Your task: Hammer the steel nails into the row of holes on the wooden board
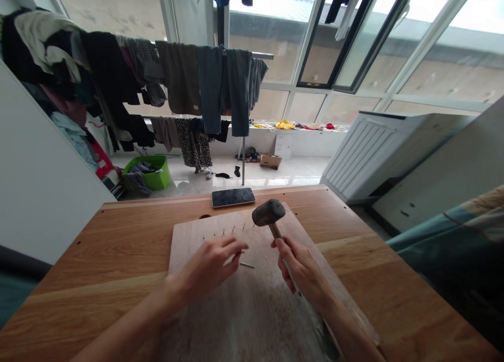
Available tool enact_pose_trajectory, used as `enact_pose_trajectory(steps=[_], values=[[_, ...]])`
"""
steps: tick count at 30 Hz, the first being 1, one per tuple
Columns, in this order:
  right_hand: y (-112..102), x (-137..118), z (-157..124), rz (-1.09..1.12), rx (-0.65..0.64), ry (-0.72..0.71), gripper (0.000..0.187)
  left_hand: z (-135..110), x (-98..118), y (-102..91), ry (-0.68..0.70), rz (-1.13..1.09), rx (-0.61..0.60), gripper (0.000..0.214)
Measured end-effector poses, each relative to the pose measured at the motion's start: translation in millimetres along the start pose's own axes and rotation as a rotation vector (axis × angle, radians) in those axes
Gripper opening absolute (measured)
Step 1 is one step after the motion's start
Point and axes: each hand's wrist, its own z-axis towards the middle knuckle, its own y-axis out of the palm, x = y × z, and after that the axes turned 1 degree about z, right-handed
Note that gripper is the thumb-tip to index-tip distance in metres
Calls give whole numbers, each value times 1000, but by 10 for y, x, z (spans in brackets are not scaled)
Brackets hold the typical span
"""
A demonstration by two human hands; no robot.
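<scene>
My right hand [297, 265] is wrapped around the wooden handle of a mallet [268, 212], whose dark head is raised over the far right part of a pale wooden board [236, 309]. Thumb and fingers of my left hand [214, 259] come together in a pinch above the board; whatever sits between them is too small to make out. Just beyond that hand, several thin nails stand in a row along the board's far side, one of them a nail [233, 229] that is upright. A loose metal nail [247, 265] lies flat between my two hands.
The board rests on a wood-grain table [118, 246]. A phone [233, 197] lies at the table's far edge. Beyond are hanging laundry [179, 78], a green basket [158, 179] with clothes and a small cardboard box [270, 161]. A white ribbed cabinet [362, 152] stands right.
</scene>
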Motion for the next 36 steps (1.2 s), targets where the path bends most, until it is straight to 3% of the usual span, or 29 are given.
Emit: enact_pose_trajectory(steps=[5, 9, 19, 27, 31, 36], values=[[7, -28, -1, -4, -10, 4, 45, -100, -476, -83, -352, -231, 293, 8], [18, -57, -12, -53, 2, 0, 47, -203, -711, -104, -483, -284, 266, 16], [68, -38, -17, -113, -24, 1, 47, -214, -693, -110, -436, -316, 188, 11], [248, -302, -28, -194, -111, -93, 38, -199, -663, -121, -398, -272, 178, 6], [361, -405, -4, -246, -171, -121, 36, -192, -675, -98, -400, -284, 187, 15], [526, -394, 60, -410, -162, -280, 29, -168, -642, -117, -396, -287, 191, 16]])
